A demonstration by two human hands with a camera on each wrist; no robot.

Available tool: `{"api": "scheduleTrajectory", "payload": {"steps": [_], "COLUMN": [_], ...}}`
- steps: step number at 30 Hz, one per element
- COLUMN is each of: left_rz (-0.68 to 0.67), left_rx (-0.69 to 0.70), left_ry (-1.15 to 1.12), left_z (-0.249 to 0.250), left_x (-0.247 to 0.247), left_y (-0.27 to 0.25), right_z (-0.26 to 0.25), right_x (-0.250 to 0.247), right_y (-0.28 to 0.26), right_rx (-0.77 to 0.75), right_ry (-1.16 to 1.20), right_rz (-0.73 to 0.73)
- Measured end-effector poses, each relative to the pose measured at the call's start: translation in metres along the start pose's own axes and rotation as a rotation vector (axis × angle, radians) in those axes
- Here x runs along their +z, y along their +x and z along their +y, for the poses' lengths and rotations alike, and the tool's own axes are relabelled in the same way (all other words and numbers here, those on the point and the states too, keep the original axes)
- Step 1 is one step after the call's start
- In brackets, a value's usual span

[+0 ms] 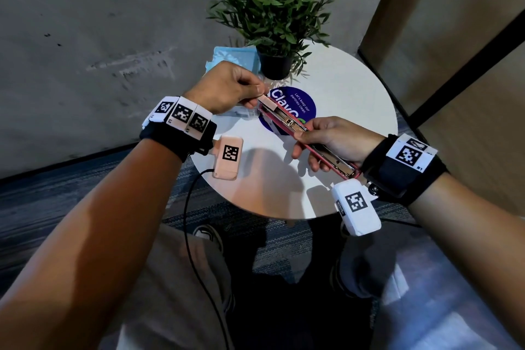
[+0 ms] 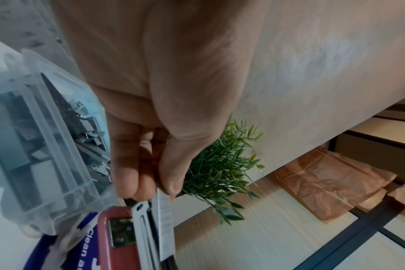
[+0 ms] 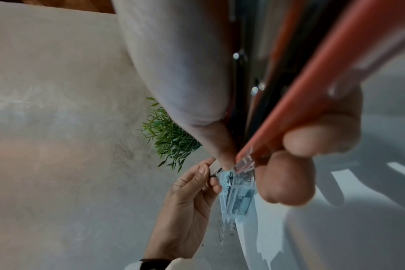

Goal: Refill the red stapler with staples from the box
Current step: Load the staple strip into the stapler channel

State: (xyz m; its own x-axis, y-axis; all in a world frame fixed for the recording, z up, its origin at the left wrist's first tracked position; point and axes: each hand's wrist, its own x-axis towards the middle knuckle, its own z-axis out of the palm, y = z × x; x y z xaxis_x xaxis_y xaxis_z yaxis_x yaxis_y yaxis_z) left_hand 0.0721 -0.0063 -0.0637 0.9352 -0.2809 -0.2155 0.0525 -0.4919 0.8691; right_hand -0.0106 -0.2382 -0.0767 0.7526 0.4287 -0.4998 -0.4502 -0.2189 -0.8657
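1. Red stapler (image 1: 309, 136), opened, lies diagonally across the frame centre above the white round table (image 1: 349, 99), gripped around its rear half by the right hand (image 1: 332, 142).
2. Left hand (image 1: 227, 88) pinches a staple strip (image 2: 164, 210) at the stapler's front end.
3. Clear staple box (image 2: 42, 146), lower left in the left wrist view, rests on the table.
4. Potted plant (image 1: 275, 8), top centre.

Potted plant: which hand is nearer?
Left. The left hand pinches a staple strip just in front of the potted plant; the right hand grips the red stapler farther back.
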Motion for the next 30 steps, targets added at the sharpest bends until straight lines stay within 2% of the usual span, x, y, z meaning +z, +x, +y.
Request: {"api": "scheduleTrajectory", "payload": {"steps": [20, 30], "left_rz": [0.026, 0.024], "left_rx": [-0.003, 0.074], "left_ry": [0.044, 0.1], "left_z": [-0.002, -0.007], "left_x": [-0.002, 0.008], "left_y": [0.002, 0.005], "right_z": [-0.001, -0.003], "right_x": [0.003, 0.002], "right_y": [-0.002, -0.003], "right_rx": [0.003, 0.001], "right_ry": [-0.034, -0.025], "right_rz": [0.014, 0.026]}}
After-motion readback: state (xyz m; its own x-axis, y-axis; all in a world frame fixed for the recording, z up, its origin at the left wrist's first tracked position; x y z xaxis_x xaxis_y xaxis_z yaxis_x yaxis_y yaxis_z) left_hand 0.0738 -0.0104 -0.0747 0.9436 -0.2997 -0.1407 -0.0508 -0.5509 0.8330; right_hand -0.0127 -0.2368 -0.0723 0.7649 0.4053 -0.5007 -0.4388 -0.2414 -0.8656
